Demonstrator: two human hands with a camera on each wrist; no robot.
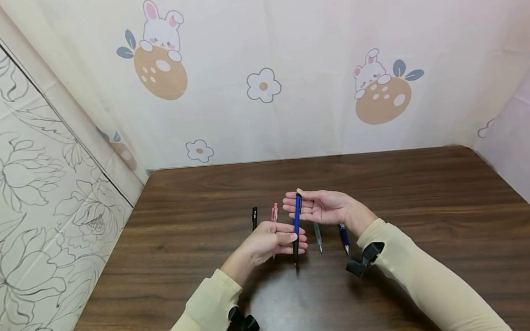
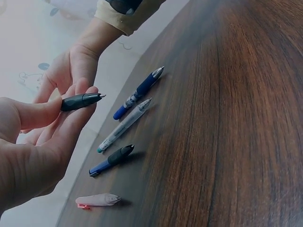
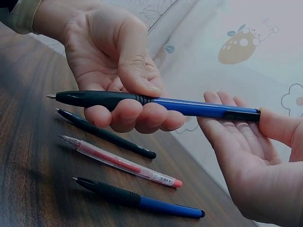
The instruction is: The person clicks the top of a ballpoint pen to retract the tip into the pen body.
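A blue pen with a black grip is held above the table in my left hand. The thumb presses it against the fingers, which curl under its barrel in the right wrist view. My right hand has its fingers stretched out behind the pen's clip end, its thumb touching that end. The metal tip sticks out. Beneath lie a black pen, a clear pen with red, another blue and black pen, a clear pen with a teal end and a dark blue pen.
The dark wooden table spreads under both hands. Behind it hangs a pale curtain with rabbit and flower prints. At left is a white cloth with line-drawn flowers.
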